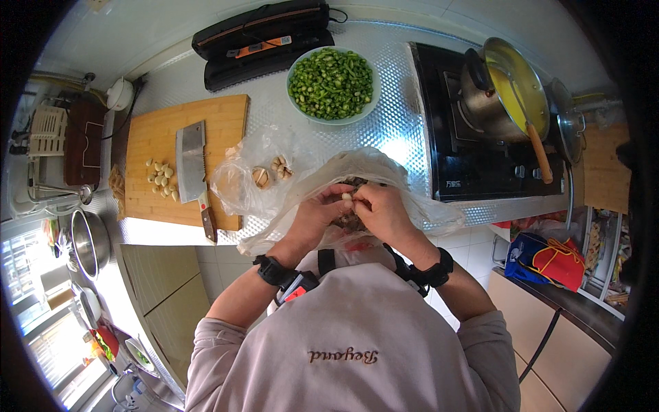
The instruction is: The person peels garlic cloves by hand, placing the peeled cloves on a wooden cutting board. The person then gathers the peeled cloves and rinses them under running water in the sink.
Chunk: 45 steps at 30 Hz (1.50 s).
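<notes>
My left hand [324,211] grips a pale garlic clove [347,196] between thumb and fingers. From the other side, the bent fingers of my right hand [382,205] pinch at the same clove. Both hands are over an open, clear plastic bag [373,158]; dark scraps inside it are partly hidden by my fingers. To the left, a garlic bulb [261,177] and a partly broken bulb [281,167] rest on a thin plastic bag [234,188]. Several peeled cloves [163,177] lie on the wooden cutting board [226,121], beside a cleaver [190,160].
A bowl [378,98] of chopped green vegetables stands behind my hands, near a black appliance [265,38]. On the right, a steel pot [476,110] with a wooden-handled utensil [538,149] sits on the gas hob [484,177]. The cleaver's handle [207,221] reaches the counter's front edge.
</notes>
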Available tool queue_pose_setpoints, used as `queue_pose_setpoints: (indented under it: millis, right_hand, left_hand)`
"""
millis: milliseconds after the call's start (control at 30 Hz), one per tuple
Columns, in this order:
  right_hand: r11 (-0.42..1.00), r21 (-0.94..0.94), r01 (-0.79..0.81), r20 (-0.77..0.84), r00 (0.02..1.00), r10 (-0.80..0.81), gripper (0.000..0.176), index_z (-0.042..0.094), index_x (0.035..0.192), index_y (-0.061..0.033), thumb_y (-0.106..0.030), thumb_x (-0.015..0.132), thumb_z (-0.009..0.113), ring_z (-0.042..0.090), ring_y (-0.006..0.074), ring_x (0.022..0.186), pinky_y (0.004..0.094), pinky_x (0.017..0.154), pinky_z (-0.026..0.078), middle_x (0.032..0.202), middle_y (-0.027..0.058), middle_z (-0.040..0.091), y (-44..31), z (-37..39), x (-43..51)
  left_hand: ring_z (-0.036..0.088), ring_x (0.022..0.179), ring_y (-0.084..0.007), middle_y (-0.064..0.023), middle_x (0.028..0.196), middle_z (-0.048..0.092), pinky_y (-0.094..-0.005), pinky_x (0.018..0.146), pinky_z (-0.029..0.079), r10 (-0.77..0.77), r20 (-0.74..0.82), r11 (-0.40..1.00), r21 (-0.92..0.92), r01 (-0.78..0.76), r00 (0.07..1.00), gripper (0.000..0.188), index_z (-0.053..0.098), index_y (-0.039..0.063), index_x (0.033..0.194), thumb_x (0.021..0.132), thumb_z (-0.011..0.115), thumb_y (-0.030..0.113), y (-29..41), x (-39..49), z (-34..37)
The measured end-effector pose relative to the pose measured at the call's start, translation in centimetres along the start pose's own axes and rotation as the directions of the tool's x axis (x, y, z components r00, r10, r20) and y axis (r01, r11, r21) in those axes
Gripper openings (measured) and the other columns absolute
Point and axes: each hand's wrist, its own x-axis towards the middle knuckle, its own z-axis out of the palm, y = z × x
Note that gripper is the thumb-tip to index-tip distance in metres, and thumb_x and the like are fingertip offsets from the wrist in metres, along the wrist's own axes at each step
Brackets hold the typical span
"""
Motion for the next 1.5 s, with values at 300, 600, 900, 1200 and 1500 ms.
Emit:
queue_pose_setpoints:
  millis: [300, 600, 900, 1200, 1500]
  right_hand:
    - [1.000, 0.013, 0.016, -0.057, 0.998, -0.015, 0.008, 0.051, 0.070, 0.0011, -0.003, 0.072, 0.058, 0.057, 0.0280, 0.056, 0.0346, 0.051, 0.043, 0.064, 0.0148, 0.056, 0.1, 0.2, 0.1]
    - [0.993, -0.098, -0.067, -0.087, 0.994, 0.058, 0.011, 0.053, 0.073, 0.0007, -0.009, 0.074, 0.058, 0.058, 0.0297, 0.060, 0.0376, 0.055, 0.046, 0.065, 0.0153, 0.058, 0.3, 0.4, 0.0]
    - [0.960, -0.238, -0.146, -0.046, 0.989, 0.139, 0.014, 0.055, 0.073, 0.0011, -0.013, 0.076, 0.057, 0.058, 0.0335, 0.066, 0.0404, 0.060, 0.046, 0.068, 0.0175, 0.058, 1.3, 0.0, -0.2]
    - [0.960, -0.270, 0.076, -0.023, 0.996, -0.086, 0.010, 0.054, 0.065, -0.0035, -0.009, 0.073, 0.053, 0.055, 0.0326, 0.064, 0.0420, 0.057, 0.043, 0.066, 0.0143, 0.056, 0.7, -1.0, -0.8]
    - [0.881, -0.472, 0.039, 0.123, 0.992, 0.022, 0.021, 0.053, 0.063, -0.0015, -0.016, 0.078, 0.056, 0.055, 0.0326, 0.064, 0.0414, 0.058, 0.043, 0.068, 0.0150, 0.057, -1.3, -0.3, -0.4]
  left_hand:
    - [0.056, 0.081, -0.0111, -0.0048, 0.095, 0.059, -0.0231, 0.073, 0.047, 0.042, 0.024, 0.993, 0.108, -0.045, 0.999, 0.024, 0.055, 0.000, 0.107, 0.083, 0.054, 0.004, 0.0, 0.1, -0.1]
    - [0.056, 0.082, -0.0124, -0.0067, 0.099, 0.057, -0.0238, 0.074, 0.048, -0.020, 0.016, 0.997, 0.074, 0.019, 1.000, 0.019, 0.054, 0.000, 0.104, 0.086, 0.047, 0.003, 0.1, 0.1, -0.1]
    - [0.055, 0.080, -0.0122, -0.0065, 0.097, 0.056, -0.0240, 0.072, 0.047, -0.059, 0.000, 0.995, -0.081, 0.058, 0.998, 0.021, 0.052, 0.000, 0.105, 0.085, 0.047, 0.002, 0.8, -0.6, 0.1]
    - [0.048, 0.073, -0.0071, -0.0003, 0.090, 0.057, -0.0205, 0.067, 0.041, 0.097, 0.169, 0.884, 0.438, -0.162, 0.981, 0.025, 0.057, 0.003, 0.101, 0.079, 0.048, -0.003, 3.0, -3.9, -1.3]
    - [0.045, 0.057, -0.0105, -0.0046, 0.069, 0.051, -0.0215, 0.052, 0.037, 0.040, 0.235, 0.920, 0.370, -0.128, 0.971, 0.017, 0.051, 0.003, 0.100, 0.091, 0.039, 0.011, 6.3, -8.2, -2.3]
